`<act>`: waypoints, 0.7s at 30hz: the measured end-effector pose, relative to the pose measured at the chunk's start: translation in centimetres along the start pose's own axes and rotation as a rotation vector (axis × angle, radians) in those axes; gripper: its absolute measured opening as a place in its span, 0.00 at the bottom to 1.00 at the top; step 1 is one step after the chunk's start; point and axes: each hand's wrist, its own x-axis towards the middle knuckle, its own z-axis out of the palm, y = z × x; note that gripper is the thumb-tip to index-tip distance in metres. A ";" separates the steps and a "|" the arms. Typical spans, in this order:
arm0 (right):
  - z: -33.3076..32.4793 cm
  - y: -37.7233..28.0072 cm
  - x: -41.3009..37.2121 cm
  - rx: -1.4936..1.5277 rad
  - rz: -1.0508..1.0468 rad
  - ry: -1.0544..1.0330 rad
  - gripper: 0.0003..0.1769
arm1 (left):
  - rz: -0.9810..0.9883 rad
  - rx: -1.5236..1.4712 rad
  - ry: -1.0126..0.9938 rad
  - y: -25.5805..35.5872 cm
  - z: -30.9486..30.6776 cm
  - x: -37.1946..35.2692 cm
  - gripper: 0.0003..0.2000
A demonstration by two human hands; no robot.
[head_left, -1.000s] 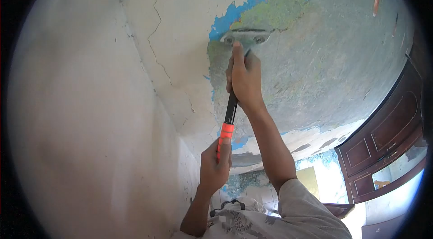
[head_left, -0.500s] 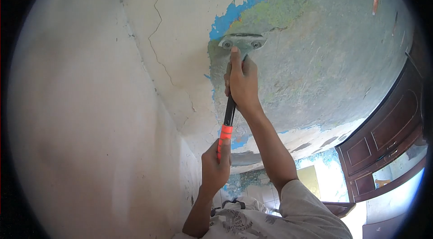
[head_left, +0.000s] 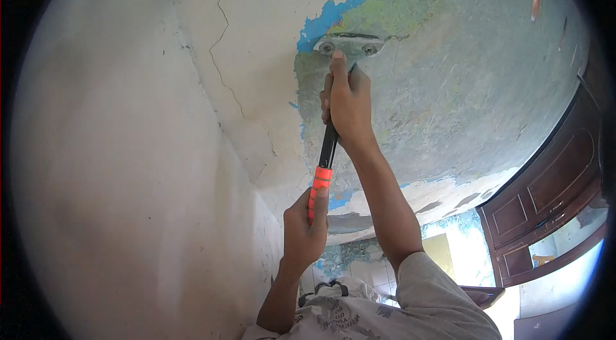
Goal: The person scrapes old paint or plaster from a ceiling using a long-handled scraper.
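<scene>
- Cracked white wall (head_left: pixel 244 51) rises ahead of both hands, with blue and green paint patches (head_left: pixel 378 6) just above.
- Right hand (head_left: pixel 346 105) is clamped high on the scraper (head_left: pixel 328 147), index finger stretched toward the blade, likely to press it flat on the wall.
- Left hand (head_left: pixel 307 227), lower, is closed round the orange handle end, likely steadying it.
- Wooden door (head_left: pixel 552 192) stands off to their right.

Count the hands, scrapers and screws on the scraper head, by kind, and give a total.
hands: 2, left hand and right hand
scraper: 1
screws: 2
Total: 5
</scene>
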 end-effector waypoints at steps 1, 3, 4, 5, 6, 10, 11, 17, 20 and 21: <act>-0.1 0.3 -0.1 -0.004 0.003 0.009 0.27 | 0.009 0.005 0.007 -0.3 0.0 0.0 0.25; -0.3 0.9 -0.7 -0.025 0.039 -0.011 0.27 | -0.029 -0.024 0.012 -1.4 0.2 -0.7 0.24; -0.3 0.9 -0.7 -0.031 0.050 -0.020 0.26 | -0.040 -0.035 0.012 -1.5 0.1 -0.6 0.24; -0.2 0.7 -0.3 -0.032 0.013 0.001 0.27 | -0.010 -0.013 0.014 -1.2 0.2 -0.3 0.24; -0.2 0.5 0.3 -0.036 -0.017 0.020 0.27 | 0.012 0.007 0.019 -0.5 0.2 0.1 0.24; -0.1 0.1 0.2 0.002 -0.009 0.040 0.27 | -0.007 -0.030 -0.002 0.2 0.2 0.2 0.24; -0.3 0.4 -0.1 -0.013 0.007 0.025 0.27 | -0.026 -0.040 0.003 -0.3 0.3 -0.2 0.24; -0.5 -0.1 0.1 -0.041 -0.019 0.001 0.28 | -0.012 -0.043 -0.013 -0.5 0.6 0.0 0.25; -0.7 0.0 0.4 -0.077 -0.038 0.013 0.30 | -0.015 -0.039 -0.017 -0.4 0.4 0.2 0.25; -0.7 1.0 0.0 -0.088 -0.040 0.014 0.30 | -0.024 -0.033 -0.007 -1.1 0.5 -0.1 0.24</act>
